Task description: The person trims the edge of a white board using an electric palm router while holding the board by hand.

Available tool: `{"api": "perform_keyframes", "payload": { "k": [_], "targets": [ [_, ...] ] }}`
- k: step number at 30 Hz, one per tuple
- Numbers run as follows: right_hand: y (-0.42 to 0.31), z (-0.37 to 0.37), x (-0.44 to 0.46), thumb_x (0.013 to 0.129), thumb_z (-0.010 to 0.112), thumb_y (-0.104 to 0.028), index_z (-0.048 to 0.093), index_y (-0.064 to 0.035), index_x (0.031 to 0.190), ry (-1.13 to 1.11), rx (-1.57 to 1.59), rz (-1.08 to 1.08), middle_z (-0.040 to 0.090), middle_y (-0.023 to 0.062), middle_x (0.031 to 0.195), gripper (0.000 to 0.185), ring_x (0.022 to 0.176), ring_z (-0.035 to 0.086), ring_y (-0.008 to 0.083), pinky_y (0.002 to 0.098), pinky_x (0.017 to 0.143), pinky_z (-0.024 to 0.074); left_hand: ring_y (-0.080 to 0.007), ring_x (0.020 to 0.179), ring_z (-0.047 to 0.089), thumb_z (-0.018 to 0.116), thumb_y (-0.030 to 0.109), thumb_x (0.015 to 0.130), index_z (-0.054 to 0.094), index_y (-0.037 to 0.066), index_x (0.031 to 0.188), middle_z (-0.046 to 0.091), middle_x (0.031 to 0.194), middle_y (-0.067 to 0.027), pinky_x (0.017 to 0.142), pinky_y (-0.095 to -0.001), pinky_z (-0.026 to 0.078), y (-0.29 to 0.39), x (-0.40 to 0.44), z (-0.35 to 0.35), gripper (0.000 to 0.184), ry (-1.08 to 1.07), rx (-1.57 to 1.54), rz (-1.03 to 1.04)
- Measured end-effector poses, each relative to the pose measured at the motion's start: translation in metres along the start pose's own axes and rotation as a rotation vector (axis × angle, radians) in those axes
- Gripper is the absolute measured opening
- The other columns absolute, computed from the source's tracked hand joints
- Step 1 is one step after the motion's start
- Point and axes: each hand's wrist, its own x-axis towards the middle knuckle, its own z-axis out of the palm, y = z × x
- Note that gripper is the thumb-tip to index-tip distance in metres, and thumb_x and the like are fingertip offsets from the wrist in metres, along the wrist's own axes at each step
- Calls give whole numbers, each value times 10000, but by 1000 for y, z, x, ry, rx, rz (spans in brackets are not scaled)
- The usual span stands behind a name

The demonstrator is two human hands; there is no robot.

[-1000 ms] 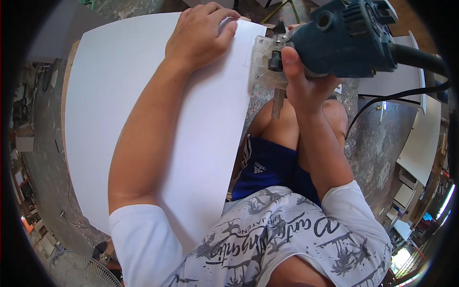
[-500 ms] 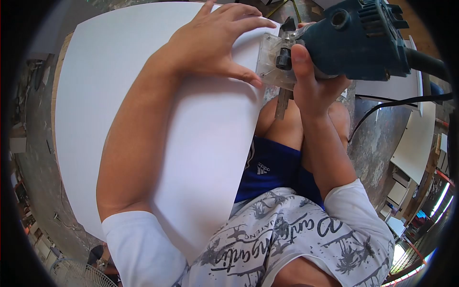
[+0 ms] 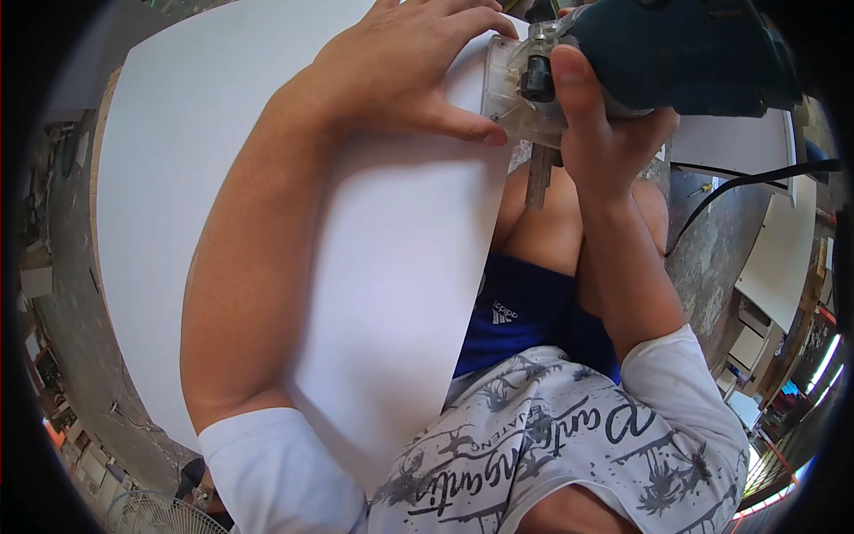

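Observation:
A large white board (image 3: pixel 391 267) lies to the left of my legs. My left hand (image 3: pixel 409 76) rests on its upper right part, fingers spread, with the thumb and fingertips beside the base of a power tool. That dark teal power tool (image 3: pixel 676 58) is gripped by my right hand (image 3: pixel 605 125), the thumb over its front. Its clear base plate (image 3: pixel 511 89) sits at the board's right edge, and a metal bar (image 3: pixel 538 178) hangs below it. My right fingers on the tool's far side are mostly hidden.
A black cable (image 3: pixel 738 182) curves down at the right, over the stained floor (image 3: pixel 712 254). Pale panels (image 3: pixel 778 254) stand along the right side. At the lower left is a wire fan (image 3: pixel 160 514), with clutter along the left edge.
My left hand has slid right across the board, its fingers spreading beside the tool's base. The tool in my right hand appears farther right and slightly higher in view.

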Motion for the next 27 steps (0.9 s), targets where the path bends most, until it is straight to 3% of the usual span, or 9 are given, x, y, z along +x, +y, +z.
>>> {"api": "perform_keyframes", "payload": {
  "k": [6,10,27],
  "targets": [
    [-15,-4,1,856,866,-217,672,-26,1045,-41,-118,108,683,21,948,332,820,642,111,261,727,520,-372,1447,406,842,576,715,530,23,1374,477,1487,-199,1230,-660,215,-5,2,2,915,-11,-4,30],
    [-4,0,1,854,864,-206,686,-24,1007,-9,-58,21,694,20,923,298,803,653,109,263,715,525,-371,1443,411,849,572,709,539,18,1355,483,1482,-204,1230,-649,216,-7,2,2,906,-7,-9,29],
    [-14,2,9,868,847,-155,689,-4,1042,-108,-29,-1,710,37,940,279,817,675,114,254,725,543,-405,1426,422,866,582,692,532,7,1323,471,1477,-228,1208,-656,229,-12,2,1,916,-1,-50,67]
  ]
}}
